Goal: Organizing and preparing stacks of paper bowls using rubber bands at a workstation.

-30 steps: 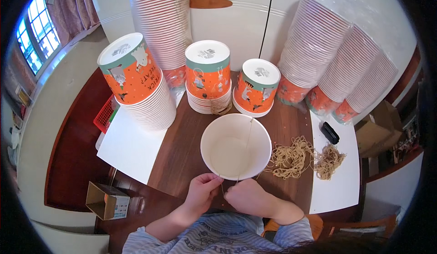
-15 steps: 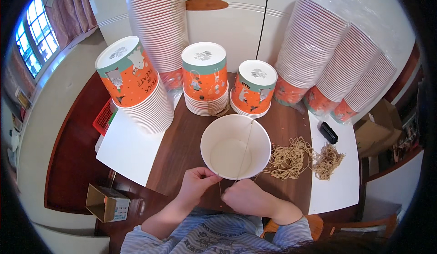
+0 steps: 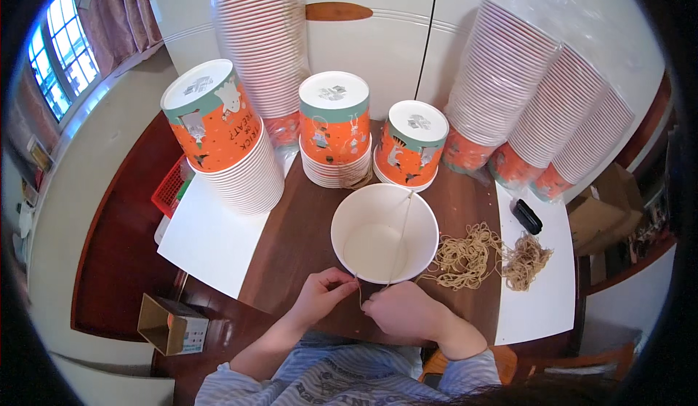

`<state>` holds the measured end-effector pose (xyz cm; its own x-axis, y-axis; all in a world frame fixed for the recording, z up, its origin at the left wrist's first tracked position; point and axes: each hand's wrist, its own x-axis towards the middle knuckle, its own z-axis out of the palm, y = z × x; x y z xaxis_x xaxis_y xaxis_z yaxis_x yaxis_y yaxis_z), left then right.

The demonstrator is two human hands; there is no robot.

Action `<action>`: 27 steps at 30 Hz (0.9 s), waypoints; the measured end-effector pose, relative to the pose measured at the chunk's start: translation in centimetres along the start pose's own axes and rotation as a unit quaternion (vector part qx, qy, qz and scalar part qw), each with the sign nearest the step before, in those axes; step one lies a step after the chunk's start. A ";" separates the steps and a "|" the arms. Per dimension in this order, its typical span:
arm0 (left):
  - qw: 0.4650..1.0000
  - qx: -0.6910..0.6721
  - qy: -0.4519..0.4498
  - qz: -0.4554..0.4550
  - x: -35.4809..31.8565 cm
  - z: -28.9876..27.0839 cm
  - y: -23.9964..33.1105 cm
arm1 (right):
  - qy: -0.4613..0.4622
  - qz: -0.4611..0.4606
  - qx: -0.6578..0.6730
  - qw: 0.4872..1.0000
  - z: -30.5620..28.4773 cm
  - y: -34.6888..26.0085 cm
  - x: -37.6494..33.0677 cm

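An open white paper bucket [image 3: 363, 220] stands mouth up in front of me, tilted a little toward me. A thin tan cord [image 3: 398, 249] runs across its mouth from the far rim to the near rim. My left hand [image 3: 325, 295] is closed in a pinch at the near rim, with a short piece of cord at its fingertips. Close beside it, my right hand [image 3: 408, 310] is closed on the cord just below the rim; its fingertips are partly hidden. A short curve of cord shows between the two hands.
Loose tan cord piles [image 3: 467, 257] lie right of the bucket, near a black object [image 3: 526, 217]. Upside-down orange printed buckets [image 3: 334, 126] stand in stacks behind. Plastic-wrapped stacks [image 3: 502, 71] rise at the back. A cardboard box [image 3: 161, 326] sits low at the left.
The whole view has shifted slightly. Both hands stay at the near rim, with the right hand moved slightly up toward it. The cord between them now curves instead of hanging straight.
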<state>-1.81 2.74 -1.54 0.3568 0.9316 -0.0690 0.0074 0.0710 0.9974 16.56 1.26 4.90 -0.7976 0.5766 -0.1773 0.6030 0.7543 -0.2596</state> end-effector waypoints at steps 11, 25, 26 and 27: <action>0.998 -0.015 0.054 0.021 -0.5 0.7 0.3 | 0.016 0.023 -0.012 1.000 -0.7 -0.9 0.1; 0.989 0.060 0.132 0.037 -0.1 2.4 1.5 | 0.054 -0.012 -0.009 0.998 -0.3 -0.5 0.2; 0.990 0.050 0.128 0.033 -0.1 2.4 1.6 | 0.044 -0.008 -0.013 0.999 -0.4 -0.5 0.1; 0.990 0.050 0.127 0.034 0.0 2.3 1.7 | 0.045 -0.007 -0.014 0.999 -0.4 -0.4 0.0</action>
<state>0.35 2.06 0.16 0.1134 0.9935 0.0096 0.0891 -0.0198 0.9958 16.30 1.07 5.37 -0.8022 0.5907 -0.0873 0.5928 0.7702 -0.2353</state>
